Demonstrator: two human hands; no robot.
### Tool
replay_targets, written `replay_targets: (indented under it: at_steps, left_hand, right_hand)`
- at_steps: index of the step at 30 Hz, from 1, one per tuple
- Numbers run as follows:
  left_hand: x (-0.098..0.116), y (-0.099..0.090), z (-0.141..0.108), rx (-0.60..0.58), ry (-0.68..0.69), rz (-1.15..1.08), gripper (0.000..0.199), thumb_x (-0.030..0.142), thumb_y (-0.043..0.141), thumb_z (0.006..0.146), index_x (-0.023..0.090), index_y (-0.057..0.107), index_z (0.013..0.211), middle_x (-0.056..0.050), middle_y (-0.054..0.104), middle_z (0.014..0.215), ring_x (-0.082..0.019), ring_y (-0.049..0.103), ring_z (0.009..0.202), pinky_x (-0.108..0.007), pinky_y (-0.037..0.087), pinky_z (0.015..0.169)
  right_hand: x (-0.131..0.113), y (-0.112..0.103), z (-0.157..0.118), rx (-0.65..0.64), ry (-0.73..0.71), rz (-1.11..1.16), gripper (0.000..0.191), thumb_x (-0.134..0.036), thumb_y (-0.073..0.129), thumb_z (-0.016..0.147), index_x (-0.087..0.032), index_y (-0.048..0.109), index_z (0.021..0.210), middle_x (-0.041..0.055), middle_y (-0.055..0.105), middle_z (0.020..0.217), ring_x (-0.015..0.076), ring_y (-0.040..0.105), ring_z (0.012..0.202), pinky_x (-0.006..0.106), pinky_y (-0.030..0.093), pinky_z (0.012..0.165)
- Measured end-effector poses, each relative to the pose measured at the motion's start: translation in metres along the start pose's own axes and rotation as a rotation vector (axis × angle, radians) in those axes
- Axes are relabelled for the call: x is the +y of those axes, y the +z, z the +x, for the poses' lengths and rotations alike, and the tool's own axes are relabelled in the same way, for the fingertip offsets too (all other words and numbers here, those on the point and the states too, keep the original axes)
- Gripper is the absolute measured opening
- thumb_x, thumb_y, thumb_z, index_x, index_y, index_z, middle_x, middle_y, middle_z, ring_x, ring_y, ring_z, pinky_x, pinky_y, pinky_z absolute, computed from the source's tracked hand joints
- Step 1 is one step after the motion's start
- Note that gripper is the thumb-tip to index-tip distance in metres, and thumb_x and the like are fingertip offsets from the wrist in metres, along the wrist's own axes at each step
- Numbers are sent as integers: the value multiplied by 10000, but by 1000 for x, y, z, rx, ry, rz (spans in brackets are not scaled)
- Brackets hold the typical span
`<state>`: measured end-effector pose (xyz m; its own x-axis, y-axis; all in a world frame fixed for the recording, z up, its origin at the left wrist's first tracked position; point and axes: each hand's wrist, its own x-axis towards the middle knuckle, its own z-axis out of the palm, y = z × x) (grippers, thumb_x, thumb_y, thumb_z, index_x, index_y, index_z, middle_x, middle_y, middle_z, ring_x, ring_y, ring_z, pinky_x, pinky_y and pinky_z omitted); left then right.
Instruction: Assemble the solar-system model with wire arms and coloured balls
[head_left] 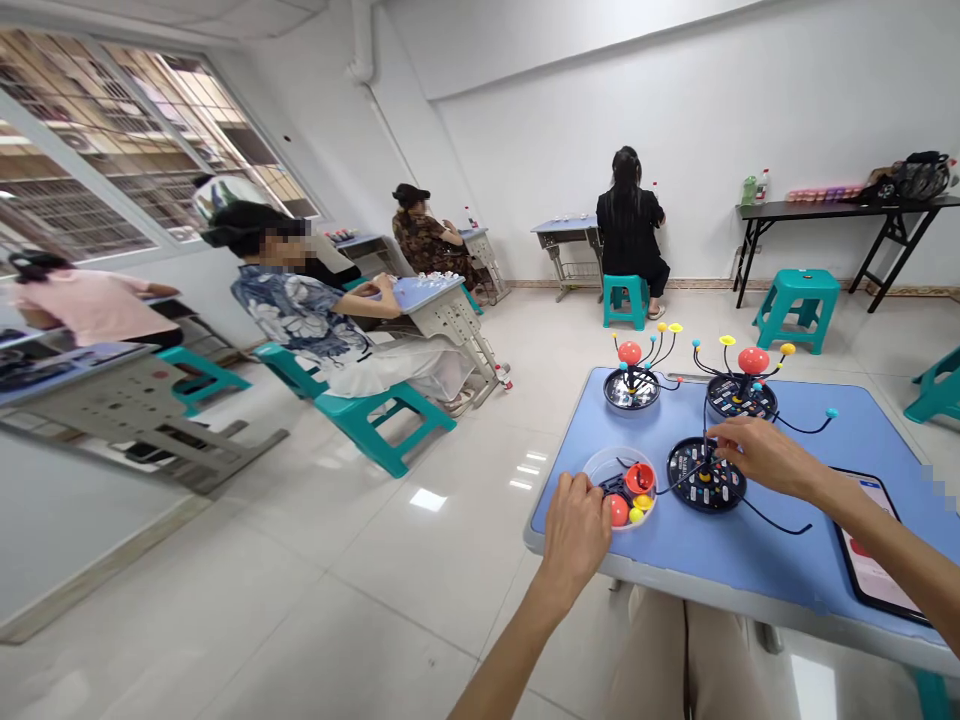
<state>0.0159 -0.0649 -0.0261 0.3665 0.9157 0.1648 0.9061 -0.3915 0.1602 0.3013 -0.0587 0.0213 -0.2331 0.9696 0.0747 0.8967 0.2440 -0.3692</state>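
Note:
My left hand [577, 530] rests over the left side of a clear plastic dish [611, 462], and its fingers hide part of what lies inside. The dish holds a red ball [617, 510], an orange-red half-sphere [640, 478], small yellow balls [642, 502] and tangled black wires. My right hand [754, 455] pinches a black wire arm [709, 462] rising from a round black base [694, 478]. Behind it stand two wire models with red balls [630, 352] [754, 360] on round black bases [632, 388] [741, 397]. All of these sit on a blue table [787, 560].
A phone [874, 545] lies at the table's right edge, under my right forearm. Beyond the table's left edge is a tiled floor. Several people sit at desks [439, 293] on teal stools [796, 308], and a black side table [832, 210] stands against the far wall.

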Motion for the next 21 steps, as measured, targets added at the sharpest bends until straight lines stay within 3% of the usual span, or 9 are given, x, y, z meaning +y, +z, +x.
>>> replay_targets:
  at_steps: [4, 7, 10, 13, 21]
  left_hand:
    - [-6, -9, 8, -136, 33, 46, 342, 173, 370, 941, 139, 698, 851, -132, 627, 926, -255, 501, 922, -371, 406, 808]
    - [-10, -11, 13, -196, 65, 99, 301, 106, 400, 899, 138, 693, 839, -138, 627, 931, -259, 506, 924, -364, 398, 781]
    - [-12, -10, 18, -221, 87, 135, 299, 74, 407, 873, 144, 694, 822, -135, 628, 907, -265, 519, 921, -362, 398, 757]
    - [-12, -8, 22, -208, 82, 136, 324, 56, 383, 872, 140, 692, 824, -136, 628, 876, -265, 536, 923, -357, 400, 745]
    - [-18, -14, 28, -169, 42, 46, 297, 79, 377, 906, 155, 661, 864, -99, 631, 932, -227, 548, 922, -320, 406, 750]
  right_hand:
    - [-45, -12, 20, 15, -99, -32, 222, -165, 498, 868, -176, 712, 811, 79, 700, 845, 189, 619, 765, 262, 395, 677]
    - [-84, -2, 44, -132, -180, -103, 239, -140, 504, 841, -172, 724, 754, 84, 717, 811, 187, 628, 752, 254, 368, 621]
    - [-111, 17, 66, -325, -217, -222, 239, -130, 529, 799, -177, 761, 838, 98, 745, 833, 199, 654, 759, 255, 353, 573]
    - [-125, 36, 83, -415, -241, -277, 248, -142, 578, 763, -171, 772, 915, 117, 757, 870, 216, 677, 782, 251, 382, 580]
    - [-126, 67, 93, -452, -247, -345, 257, -142, 660, 712, -133, 754, 951, 169, 744, 906, 261, 700, 870, 271, 468, 698]
